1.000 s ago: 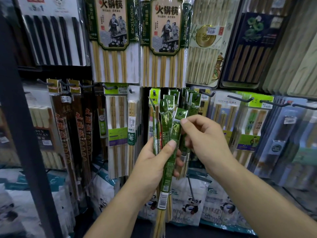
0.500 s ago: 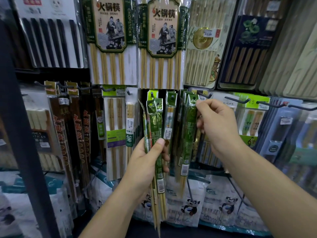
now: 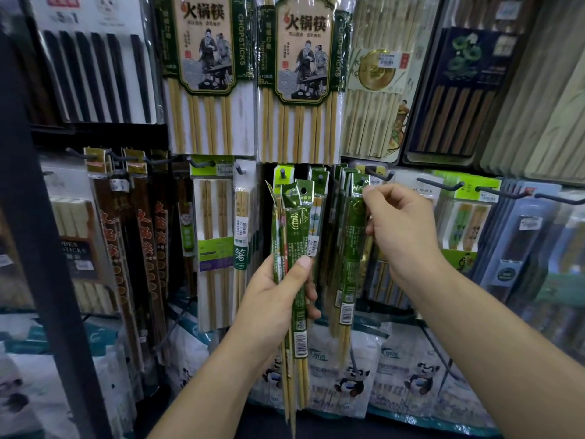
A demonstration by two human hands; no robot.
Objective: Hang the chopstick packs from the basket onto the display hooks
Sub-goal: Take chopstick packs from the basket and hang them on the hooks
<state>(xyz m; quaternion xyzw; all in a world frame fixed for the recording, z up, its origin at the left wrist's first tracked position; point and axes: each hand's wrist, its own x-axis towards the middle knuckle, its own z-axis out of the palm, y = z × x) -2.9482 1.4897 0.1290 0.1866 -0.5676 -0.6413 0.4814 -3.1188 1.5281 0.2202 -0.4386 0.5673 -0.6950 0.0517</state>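
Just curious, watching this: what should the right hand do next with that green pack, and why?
Probably slide the green pack further back into its row and let go. The right hand pinches its top tab level with the matching packs hanging there, so it looks nearly hung, and the left hand grips a bundle of packs awaiting their turn.

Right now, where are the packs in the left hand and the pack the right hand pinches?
Left-hand packs (image 3: 296, 236), head view, upper green wrapper.
Right-hand pack (image 3: 349, 264), head view, middle of wrapper.
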